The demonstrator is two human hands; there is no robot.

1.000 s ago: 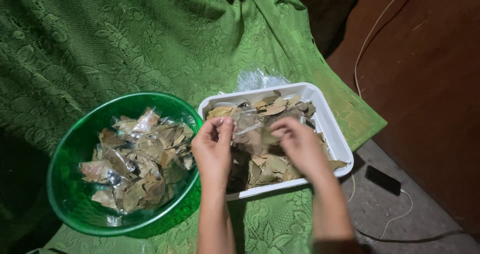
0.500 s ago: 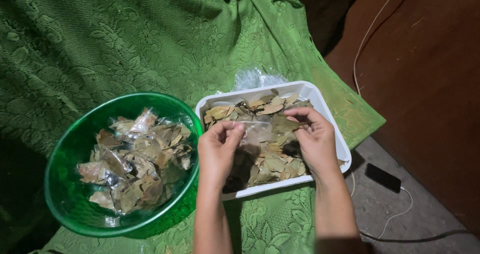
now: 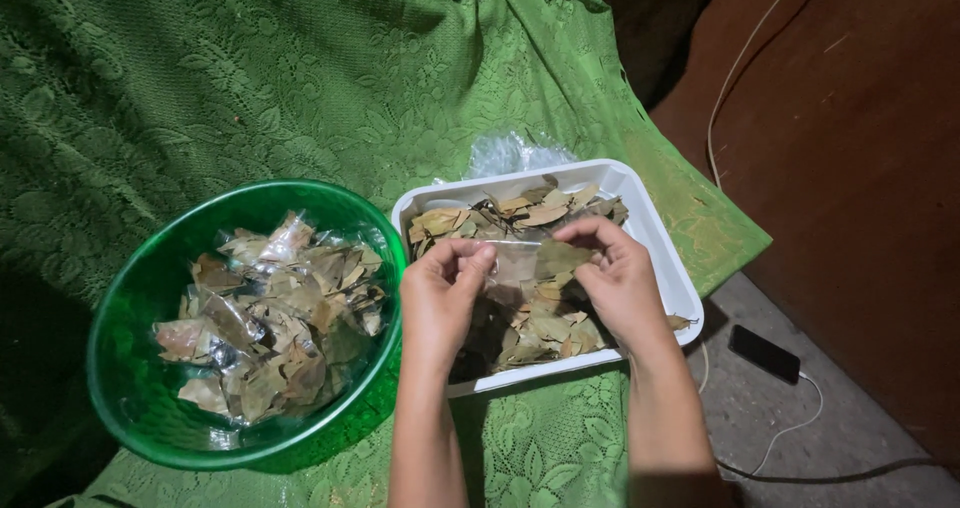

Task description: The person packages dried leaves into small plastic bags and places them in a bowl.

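Across the whole near and left part of the scene lies a green lace cloth (image 3: 250, 78), draped in soft folds, and everything stands on it. To the right the cloth ends at a bare grey floor (image 3: 760, 408), where a dark phone (image 3: 765, 355) lies on a white cable (image 3: 790, 433) beside a brown wall (image 3: 860, 168).

On the left stands a round green plastic basin (image 3: 130, 368), holding many small clear packets of dried leaves (image 3: 270, 313). Just to its right, touching or nearly touching its rim, is a white rectangular tray (image 3: 660, 258) heaped with loose dried leaves (image 3: 530, 213). A crumpled bit of clear plastic (image 3: 510, 153) lies beyond the tray's far edge.

Over the tray the left hand (image 3: 440, 303) and right hand (image 3: 615, 278) hold a small clear plastic bag (image 3: 515, 263) between them. The left thumb and fingers are closed on the bag's left edge; the right fingers are pinched on a dried leaf (image 3: 562, 258) at the bag's right side, seemingly at its mouth.

The bag looks very light, limp and slick, so I judge a pinch at its top edges suits it best. The leaf looks stiff, brittle and likely to crack if squeezed; holding it flat near its end seems safest.
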